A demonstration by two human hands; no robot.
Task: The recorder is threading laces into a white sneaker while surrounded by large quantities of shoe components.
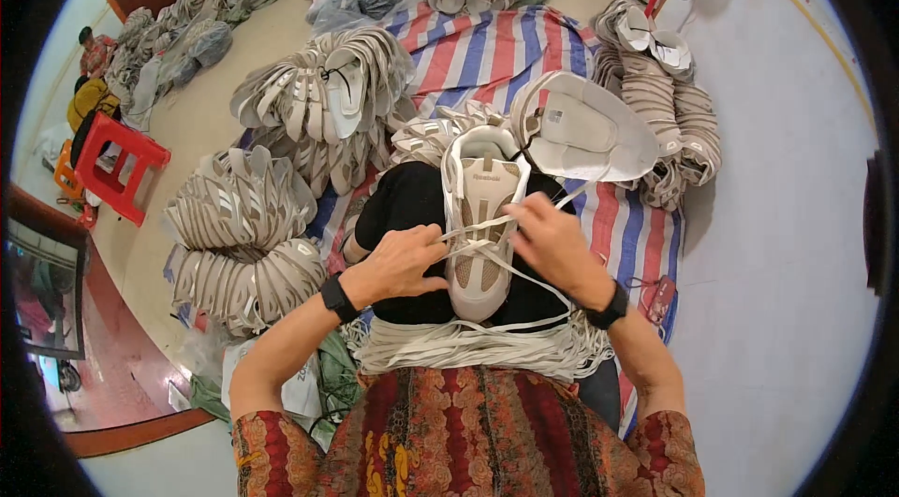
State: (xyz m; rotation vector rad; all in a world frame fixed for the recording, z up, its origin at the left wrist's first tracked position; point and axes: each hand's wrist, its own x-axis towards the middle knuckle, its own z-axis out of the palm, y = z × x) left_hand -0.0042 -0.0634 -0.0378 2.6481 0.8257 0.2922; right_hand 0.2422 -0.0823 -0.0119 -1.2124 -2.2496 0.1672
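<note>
A beige and white shoe upper point(482, 284) lies across my black-clad knees, its toe toward me. A pale shoelace point(487, 252) is threaded through its lower eyelets and crosses over the tongue. At the upper's left edge, my left hand point(401, 263) pinches one part of the lace. On the other side my right hand point(559, 246) is closed on another part, with loose lace trailing past its fingers. A thick bundle of white laces point(478, 345) rests over my lap. Just beyond the right hand sits another pale upper point(585, 127), its inside facing up.
Tied bundles of uppers stand to the left point(245, 240), farther ahead point(323, 90) and at the right point(660, 113). A striped sheet point(501, 52) covers the floor beneath. A red plastic stool point(122, 168) lies tipped at far left. A white wall point(777, 244) rises close on the right.
</note>
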